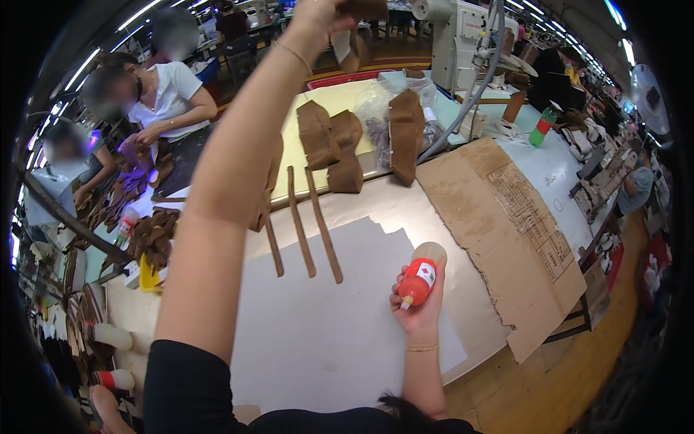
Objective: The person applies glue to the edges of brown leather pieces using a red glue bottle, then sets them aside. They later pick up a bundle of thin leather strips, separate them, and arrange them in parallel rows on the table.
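Note:
My left arm reaches far across the worktable, and my left hand (318,23) is at the top edge of the view, partly cut off. Its fingers are closed on a brown leather piece (367,9). Low over the right part of the table, my right hand (419,307) is wrapped round a squeeze bottle (421,275) with a red-and-white label, its nozzle tilted down toward me. Narrow brown strips (301,224) lie side by side on the table, partly over a grey sheet (325,325). Beyond them are shaped brown leather pieces (316,134).
Torn cardboard (499,224) covers the table's right side. A sewing machine (463,43) and a green bottle (543,126) stand at the back right. At left, a person in a white shirt (170,98) works beside heaped brown pieces (153,235). More bottles (112,336) lie at lower left.

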